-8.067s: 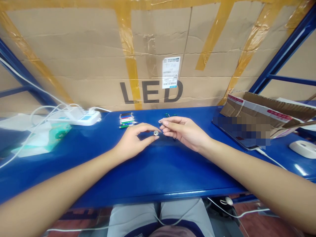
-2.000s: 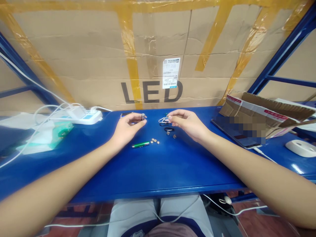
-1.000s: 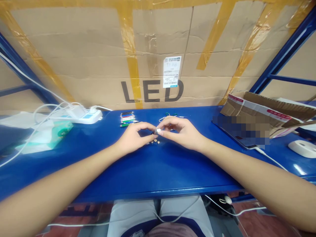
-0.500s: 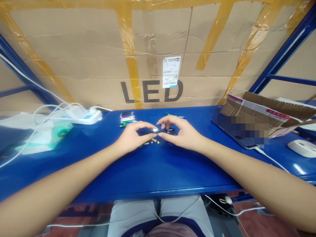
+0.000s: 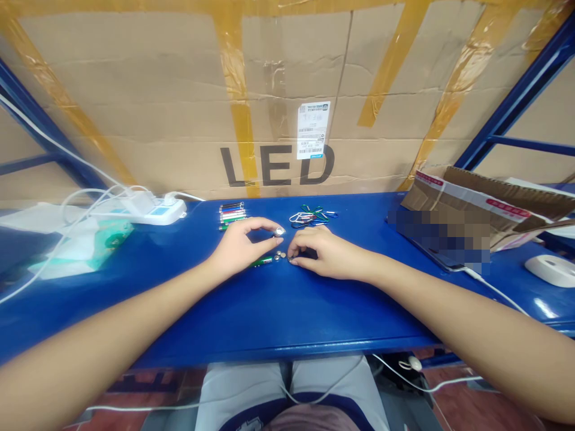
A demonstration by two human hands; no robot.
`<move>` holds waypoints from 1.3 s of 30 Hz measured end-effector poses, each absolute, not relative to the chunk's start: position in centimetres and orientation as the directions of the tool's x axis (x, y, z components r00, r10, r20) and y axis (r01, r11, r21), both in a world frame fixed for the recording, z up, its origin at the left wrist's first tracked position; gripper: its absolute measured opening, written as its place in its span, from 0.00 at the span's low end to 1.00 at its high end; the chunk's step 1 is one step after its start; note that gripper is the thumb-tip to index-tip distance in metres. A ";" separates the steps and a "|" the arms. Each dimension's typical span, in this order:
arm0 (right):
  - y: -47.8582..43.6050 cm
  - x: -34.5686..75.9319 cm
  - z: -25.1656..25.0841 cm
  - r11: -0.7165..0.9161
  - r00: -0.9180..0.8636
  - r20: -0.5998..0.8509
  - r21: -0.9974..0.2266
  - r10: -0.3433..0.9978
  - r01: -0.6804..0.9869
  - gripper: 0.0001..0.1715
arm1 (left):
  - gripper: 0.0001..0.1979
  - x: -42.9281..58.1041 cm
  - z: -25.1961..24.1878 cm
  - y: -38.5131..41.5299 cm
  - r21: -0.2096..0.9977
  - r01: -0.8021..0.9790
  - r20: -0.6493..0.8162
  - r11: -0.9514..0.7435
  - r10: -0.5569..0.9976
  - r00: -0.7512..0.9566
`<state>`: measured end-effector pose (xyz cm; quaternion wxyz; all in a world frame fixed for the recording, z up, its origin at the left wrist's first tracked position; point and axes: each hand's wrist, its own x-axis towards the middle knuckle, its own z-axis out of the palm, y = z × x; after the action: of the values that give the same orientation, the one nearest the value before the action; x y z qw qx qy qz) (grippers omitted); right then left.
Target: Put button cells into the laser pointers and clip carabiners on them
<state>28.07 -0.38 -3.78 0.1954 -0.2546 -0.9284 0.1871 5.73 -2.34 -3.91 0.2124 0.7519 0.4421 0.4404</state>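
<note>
My left hand (image 5: pixel 242 244) is raised a little over the blue table (image 5: pixel 278 311) and pinches a small silver cap (image 5: pixel 279 230) between thumb and forefinger. Under that hand lies a green pen-shaped light (image 5: pixel 263 261). My right hand (image 5: pixel 321 252) rests on the table with curled fingers, its fingertips down on the small round button cells (image 5: pixel 282 256). Whether it has picked one up is hidden. A row of several coloured pen lights (image 5: pixel 232 214) lies behind the left hand, and a heap of coloured key clips (image 5: pixel 312 215) behind the right.
A big taped cardboard box marked LED (image 5: pixel 278 120) closes off the back. A white power strip with cables (image 5: pixel 150 209) and a green packet (image 5: pixel 90 242) sit at the left. An open cardboard box (image 5: pixel 485 209) and a white round device (image 5: pixel 550 269) are at the right.
My right hand has left the cap held by my left hand and dropped to the button cells on the table. The left hand holds the cap in much the same place.
</note>
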 end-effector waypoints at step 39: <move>-0.4 27.5 -2.6 0.298 -0.534 0.266 -0.954 0.803 -0.027 0.14 | 0.08 6.1 -3.9 -3.1 0.612 0.507 0.494 -0.606 0.794 0.353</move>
<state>27.53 -0.37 -2.64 0.3960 -0.2765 -0.7015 0.5242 6.13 -3.14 -3.93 0.1800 0.8026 0.4055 0.3987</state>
